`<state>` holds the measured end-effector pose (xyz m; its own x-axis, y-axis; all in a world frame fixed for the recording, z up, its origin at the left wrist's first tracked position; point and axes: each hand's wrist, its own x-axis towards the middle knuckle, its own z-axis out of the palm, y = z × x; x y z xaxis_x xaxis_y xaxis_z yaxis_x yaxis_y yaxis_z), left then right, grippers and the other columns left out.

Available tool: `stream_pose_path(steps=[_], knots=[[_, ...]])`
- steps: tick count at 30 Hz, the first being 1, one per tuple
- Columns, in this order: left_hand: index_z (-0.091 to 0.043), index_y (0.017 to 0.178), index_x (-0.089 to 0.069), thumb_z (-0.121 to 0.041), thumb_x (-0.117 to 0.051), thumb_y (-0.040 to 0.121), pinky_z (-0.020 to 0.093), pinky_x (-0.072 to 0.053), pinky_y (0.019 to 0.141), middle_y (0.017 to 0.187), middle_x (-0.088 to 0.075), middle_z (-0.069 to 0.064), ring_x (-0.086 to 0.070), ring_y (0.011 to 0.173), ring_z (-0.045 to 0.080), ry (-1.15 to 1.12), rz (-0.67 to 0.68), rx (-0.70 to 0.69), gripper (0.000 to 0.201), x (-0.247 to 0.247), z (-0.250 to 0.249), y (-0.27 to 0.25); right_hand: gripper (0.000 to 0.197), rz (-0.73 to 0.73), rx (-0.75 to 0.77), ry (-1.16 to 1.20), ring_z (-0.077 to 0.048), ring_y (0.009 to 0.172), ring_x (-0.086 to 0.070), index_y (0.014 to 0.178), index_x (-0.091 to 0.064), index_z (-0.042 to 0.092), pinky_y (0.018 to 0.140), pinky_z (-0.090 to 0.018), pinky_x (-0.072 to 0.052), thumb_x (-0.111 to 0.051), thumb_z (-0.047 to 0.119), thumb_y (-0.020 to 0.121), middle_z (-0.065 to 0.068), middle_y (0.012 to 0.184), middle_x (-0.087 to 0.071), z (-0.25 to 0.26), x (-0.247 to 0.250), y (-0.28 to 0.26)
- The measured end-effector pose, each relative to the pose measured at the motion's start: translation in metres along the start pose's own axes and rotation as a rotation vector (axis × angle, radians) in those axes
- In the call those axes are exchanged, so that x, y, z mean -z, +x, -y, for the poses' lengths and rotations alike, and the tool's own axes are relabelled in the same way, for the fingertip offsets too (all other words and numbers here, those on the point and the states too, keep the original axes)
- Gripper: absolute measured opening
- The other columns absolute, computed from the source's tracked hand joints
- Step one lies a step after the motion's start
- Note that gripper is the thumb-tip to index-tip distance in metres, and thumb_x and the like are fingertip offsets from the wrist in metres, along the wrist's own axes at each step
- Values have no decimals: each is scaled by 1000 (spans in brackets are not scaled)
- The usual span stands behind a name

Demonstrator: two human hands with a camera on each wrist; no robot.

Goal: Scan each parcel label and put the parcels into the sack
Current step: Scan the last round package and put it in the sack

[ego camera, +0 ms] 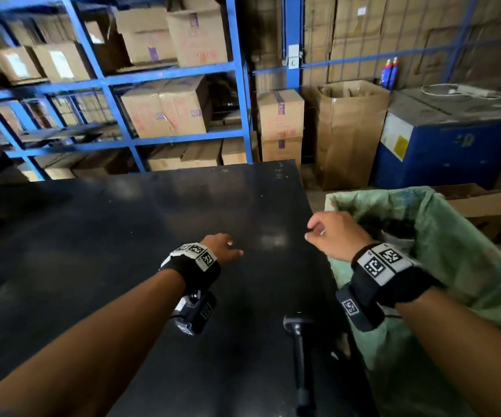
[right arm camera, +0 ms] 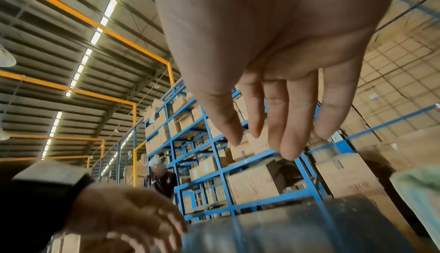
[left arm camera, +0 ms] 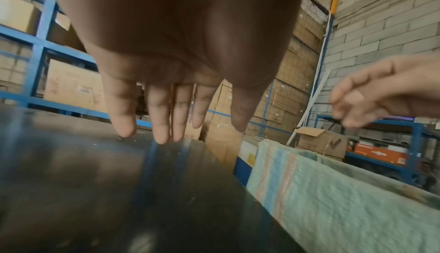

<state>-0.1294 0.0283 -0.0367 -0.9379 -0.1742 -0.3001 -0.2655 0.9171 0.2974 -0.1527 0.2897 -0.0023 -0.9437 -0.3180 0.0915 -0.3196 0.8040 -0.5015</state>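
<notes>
A green woven sack (ego camera: 460,266) stands open at the right of the black table (ego camera: 122,236), with dark parcels (ego camera: 399,233) showing inside its mouth. A black handheld scanner (ego camera: 298,350) lies on the table near its front right. My left hand (ego camera: 225,248) hovers low over the table's middle, fingers straight and holding nothing (left arm camera: 166,117). My right hand (ego camera: 330,233) hangs above the gap between table and sack rim, fingers relaxed and empty (right arm camera: 273,125). No parcel lies on the table top.
Blue steel racks (ego camera: 107,79) full of cardboard boxes stand behind the table. An open tall carton (ego camera: 351,130) and a blue machine (ego camera: 454,142) sit at the back right. A person (right arm camera: 161,178) stands in the far aisle.
</notes>
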Motion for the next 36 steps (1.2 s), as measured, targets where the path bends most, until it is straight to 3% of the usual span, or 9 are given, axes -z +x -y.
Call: stream_pose_path(steps=[8, 13, 16, 20, 25, 27, 29, 32, 36], knots=[[-10, 124, -61, -35, -61, 88, 31, -45, 94, 127, -62, 13, -57, 119, 30, 110, 14, 59, 44, -2, 99, -14, 34, 399, -319, -207, -26, 109, -60, 90, -62, 17, 90, -30, -46, -56, 50, 85, -8, 116, -65, 8, -79, -55], [-24, 111, -62, -22, -61, 88, 28, -41, 98, 136, -54, 11, -52, 125, 28, 137, 48, -9, 23, -27, 126, -13, 61, 356, -575, -157, -30, 116, -57, 125, -51, 7, 84, -28, -44, -58, 51, 84, -13, 129, -57, 8, -123, -85], [-18, 141, -41, -23, -63, 87, 31, -38, 104, 141, -50, 11, -48, 130, 29, 117, 46, -30, 59, -43, 142, -5, 70, 321, -697, -110, -31, 124, -52, 135, -40, 2, 98, -30, -42, -60, 45, 84, -17, 137, -51, 9, -142, -96], [-21, 142, -38, -16, -59, 82, 33, -46, 95, 133, -57, 13, -58, 118, 31, 171, 78, -59, 63, -56, 167, 14, 52, 312, -779, -47, -31, 128, -48, 126, -54, 6, 114, -35, -27, -53, 41, 88, -15, 134, -56, 16, -162, -109], [-23, 124, -53, -17, -49, 83, 29, -44, 88, 124, -61, 10, -60, 111, 29, 176, 35, -132, 41, -60, 189, 25, 45, 204, -889, 117, -32, 126, -49, 121, -59, 2, 98, -28, -39, -56, 35, 89, -20, 129, -58, 21, -169, -117], [-24, 127, -53, -20, -49, 88, 29, -43, 93, 129, -59, 9, -58, 116, 28, 110, 20, -158, 39, -54, 184, 19, 31, 128, -872, 190, -31, 92, -66, 97, -65, 3, 86, -33, -50, -59, 31, 85, -17, 90, -69, 22, -168, -115], [-19, 134, -51, -22, -52, 93, 30, -41, 98, 134, -56, 10, -54, 123, 29, 37, 22, -148, 41, -44, 177, 14, 28, 52, -875, 267, -26, 56, -65, 91, -61, 3, 65, -35, -56, -61, 29, 81, -12, 65, -67, 24, -168, -112], [-9, 133, -55, -12, -63, 89, 30, -43, 97, 131, -60, 13, -57, 120, 30, -253, 74, -64, 45, -25, 164, 14, 30, -48, -803, 338, -26, 51, -64, 99, -60, 7, 57, -36, -55, -63, 26, 76, -12, 67, -67, 39, -151, -103], [3, 124, -60, 2, -62, 86, 40, -45, 103, 119, -65, 17, -62, 103, 31, -875, 80, -43, 37, -1, 135, 10, 21, -148, -679, 499, -16, 51, -55, 95, -56, 13, 45, -22, -42, -69, 19, 79, -5, 71, -59, 86, -103, -92]])
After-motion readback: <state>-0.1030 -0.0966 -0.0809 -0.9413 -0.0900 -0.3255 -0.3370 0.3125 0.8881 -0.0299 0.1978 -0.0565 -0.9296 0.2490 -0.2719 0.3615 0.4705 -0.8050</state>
